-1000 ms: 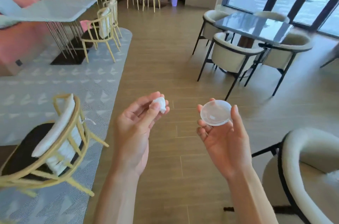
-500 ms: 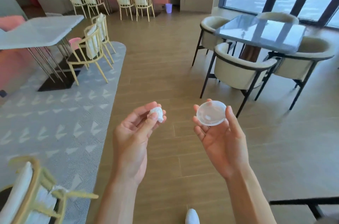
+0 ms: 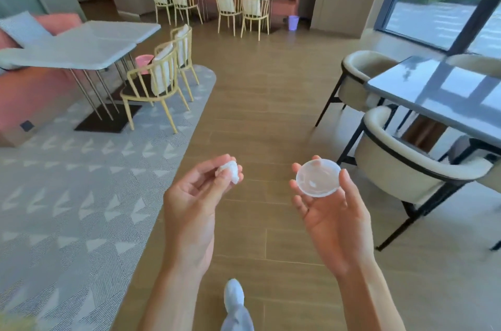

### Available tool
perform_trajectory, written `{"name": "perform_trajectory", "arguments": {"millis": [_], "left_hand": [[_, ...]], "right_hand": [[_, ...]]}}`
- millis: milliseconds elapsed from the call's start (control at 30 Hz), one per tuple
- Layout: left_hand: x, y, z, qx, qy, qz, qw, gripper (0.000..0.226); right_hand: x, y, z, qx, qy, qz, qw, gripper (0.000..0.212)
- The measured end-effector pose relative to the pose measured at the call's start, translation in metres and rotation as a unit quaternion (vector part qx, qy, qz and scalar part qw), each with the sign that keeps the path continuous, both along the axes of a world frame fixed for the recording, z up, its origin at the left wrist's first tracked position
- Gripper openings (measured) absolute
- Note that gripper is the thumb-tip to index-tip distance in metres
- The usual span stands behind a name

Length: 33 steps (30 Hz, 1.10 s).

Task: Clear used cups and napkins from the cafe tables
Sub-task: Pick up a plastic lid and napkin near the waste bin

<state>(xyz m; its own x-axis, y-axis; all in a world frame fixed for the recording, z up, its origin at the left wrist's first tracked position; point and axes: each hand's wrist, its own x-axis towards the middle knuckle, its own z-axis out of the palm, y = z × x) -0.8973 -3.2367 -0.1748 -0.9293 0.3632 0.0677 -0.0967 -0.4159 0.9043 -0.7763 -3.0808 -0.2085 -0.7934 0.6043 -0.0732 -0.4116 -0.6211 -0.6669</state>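
Observation:
A crumpled white napkin [image 3: 230, 171] is pinched between the thumb and fingertips of my left hand [image 3: 193, 203], held out in front of me over the wooden floor. My right hand [image 3: 332, 211] holds a small clear plastic cup [image 3: 318, 177], seen from above, its rim gripped between thumb and fingers. Both hands are at about the same height, a little apart.
A grey table [image 3: 444, 95] with cream armchairs [image 3: 406, 165] stands on the right. A white table [image 3: 81, 46] with yellow chairs [image 3: 154, 84] stands on a grey rug [image 3: 81, 195] on the left. A purple bin [image 3: 293, 22] and more tables stand at the far wall. My foot [image 3: 234, 292] steps on the floor.
I have walked forward along the wooden aisle: the near yellow chair and cream armchair dropped out of view, the far tables came closer. Both hands keep their hold.

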Motion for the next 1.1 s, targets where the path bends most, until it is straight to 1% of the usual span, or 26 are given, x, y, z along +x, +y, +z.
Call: {"name": "perform_trajectory", "arguments": {"millis": [167,267,367,500,600,767,900,967,1100], "left_hand": [[-0.099,0.099,-0.020,-0.003,-0.021,-0.017,1.000,0.014],[-0.171,0.171,-0.015,0.004,-0.019,-0.040,0.999,0.013],[-0.233,0.242,0.000,0.016,-0.005,-0.082,0.997,0.015],[-0.285,0.321,0.013,0.018,-0.006,-0.121,0.993,0.011],[-0.318,0.371,0.013,0.016,-0.013,-0.146,0.989,0.015],[-0.383,0.459,-0.001,-0.006,-0.012,-0.145,0.989,0.013],[-0.438,0.551,-0.007,-0.016,0.001,-0.145,0.989,0.014],[-0.466,0.602,-0.002,-0.019,0.003,-0.135,0.991,0.015],[-0.529,0.684,0.021,0.005,0.013,-0.112,0.994,0.013]], "right_hand": [[-0.093,0.092,-0.022,0.002,-0.028,-0.003,1.000,0.050],[-0.157,0.156,-0.016,0.003,-0.035,-0.017,0.999,0.048],[-0.213,0.213,-0.002,0.014,-0.030,-0.035,0.999,0.051],[-0.265,0.278,0.009,0.005,-0.021,-0.054,0.998,0.051],[-0.299,0.327,0.007,-0.013,-0.009,-0.072,0.997,0.052],[-0.365,0.418,-0.006,-0.021,-0.002,-0.078,0.997,0.049],[-0.427,0.509,-0.017,-0.015,0.015,-0.062,0.998,0.050],[-0.463,0.559,-0.014,-0.018,0.018,-0.043,0.999,0.050],[-0.541,0.648,0.008,-0.003,0.025,-0.011,1.000,0.053]]}}
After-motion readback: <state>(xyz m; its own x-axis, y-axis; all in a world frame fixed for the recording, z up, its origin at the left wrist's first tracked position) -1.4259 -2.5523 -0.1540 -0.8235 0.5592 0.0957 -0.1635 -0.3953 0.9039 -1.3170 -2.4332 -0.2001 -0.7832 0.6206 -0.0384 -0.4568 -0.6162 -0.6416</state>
